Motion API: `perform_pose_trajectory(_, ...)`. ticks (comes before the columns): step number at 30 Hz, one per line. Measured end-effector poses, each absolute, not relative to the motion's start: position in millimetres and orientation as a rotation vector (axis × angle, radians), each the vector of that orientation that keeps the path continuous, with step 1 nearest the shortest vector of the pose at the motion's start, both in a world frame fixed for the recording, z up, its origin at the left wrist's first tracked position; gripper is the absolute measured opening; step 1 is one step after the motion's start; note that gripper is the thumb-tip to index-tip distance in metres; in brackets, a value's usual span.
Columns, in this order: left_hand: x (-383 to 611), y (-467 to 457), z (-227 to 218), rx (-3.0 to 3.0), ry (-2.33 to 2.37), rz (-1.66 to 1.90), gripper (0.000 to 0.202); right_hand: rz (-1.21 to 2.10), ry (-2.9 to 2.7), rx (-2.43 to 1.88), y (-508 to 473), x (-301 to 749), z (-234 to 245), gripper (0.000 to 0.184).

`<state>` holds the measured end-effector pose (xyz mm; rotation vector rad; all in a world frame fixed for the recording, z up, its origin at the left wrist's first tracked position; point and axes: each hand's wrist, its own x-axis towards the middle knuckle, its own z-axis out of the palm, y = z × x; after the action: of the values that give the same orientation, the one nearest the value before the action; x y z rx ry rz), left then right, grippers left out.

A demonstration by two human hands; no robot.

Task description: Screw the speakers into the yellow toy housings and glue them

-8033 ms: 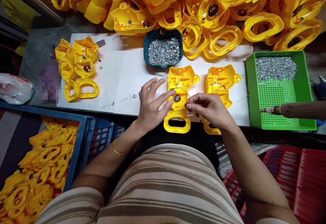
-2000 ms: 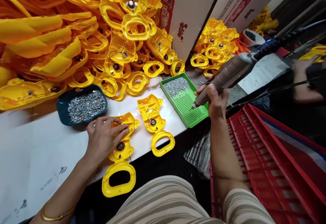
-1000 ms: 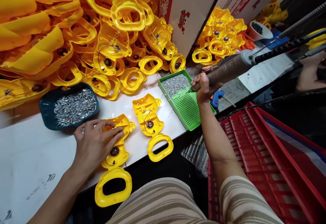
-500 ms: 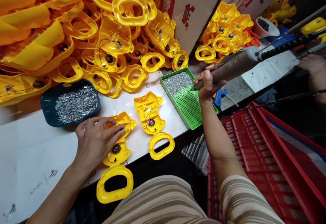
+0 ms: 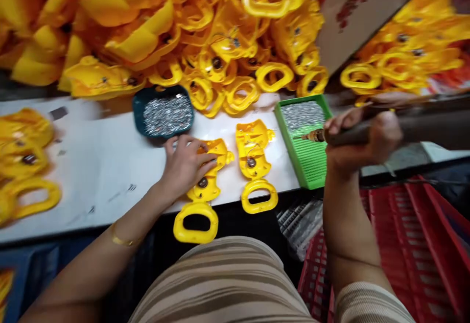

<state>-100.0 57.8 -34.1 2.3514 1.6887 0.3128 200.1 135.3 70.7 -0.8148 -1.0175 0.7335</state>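
Note:
My left hand [image 5: 185, 165] rests on a yellow plastic shell half [image 5: 206, 186], its thumb and fingertips closed over the inside of the upper part. A round speaker [image 5: 202, 182] shows lower in that shell; its loop handle [image 5: 196, 223] juts past the table edge. What lies under my fingertips is mostly hidden. My right hand [image 5: 362, 134] is wrapped round a dark electric screwdriver [image 5: 422, 126], held nearly level. Its bit points left above a green perforated tray [image 5: 310, 164] with small screws at the back. Between my hands lies a second open shell half [image 5: 253, 151] with a speaker.
A dark teal bowl of screws [image 5: 167, 112] stands behind my left hand. Heaped yellow shells [image 5: 235, 34] fill the back, beside a cardboard box [image 5: 367, 10]. More shells [image 5: 25, 151] lie at far left. A red crate [image 5: 396, 235] stands below at right.
The view has swung left, bringing the far-left shells into sight. The screwdriver has tipped closer to level, its bit nearer the tray's left side. My left hand stays on the same shell.

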Motion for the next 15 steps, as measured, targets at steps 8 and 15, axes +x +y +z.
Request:
perform_pose_trajectory(8, -81, 59, 3, 2.32, 1.773, 0.34, 0.017, 1.191, -1.371, -0.468, 104, 92, 79, 0.03)
perform_pose_trajectory(15, -79, 60, 14, 2.276, 1.755, 0.333, 0.014, 1.131, -1.411, -0.376, 116, 69, 42, 0.024)
